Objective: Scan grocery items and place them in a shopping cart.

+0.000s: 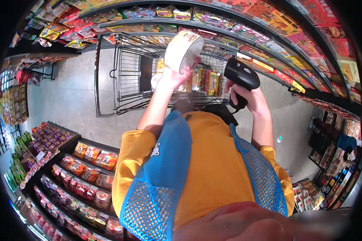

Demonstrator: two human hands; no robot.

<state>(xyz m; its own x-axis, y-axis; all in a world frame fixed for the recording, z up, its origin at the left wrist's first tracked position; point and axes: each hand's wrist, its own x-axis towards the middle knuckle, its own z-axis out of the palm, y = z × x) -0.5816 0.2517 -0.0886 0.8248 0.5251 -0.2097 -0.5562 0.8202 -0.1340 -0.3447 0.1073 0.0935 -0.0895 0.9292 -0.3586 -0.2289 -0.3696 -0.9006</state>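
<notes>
My left hand (178, 77) grips a white printed paper tub (179, 49), tilted on its side above a wire shopping cart (120, 87). A black handheld barcode scanner (242, 73) is in my right hand (255, 99), with fingers wrapped around its handle. Its head sits over the right end of the cart. Inside the cart lie several packaged foods (212, 83), some in clear and yellow wrapping. Part of a white round container (155, 80) shows beside my left wrist. My forearm hides some of the cart's contents.
Shelves of packaged snacks (211, 19) run along the cart's far side. Behind me to the left stands a tiered display (87, 174) of bagged goods. Grey floor (69, 96) lies between them. At the far right is what looks like a person (347, 141) in a blue top.
</notes>
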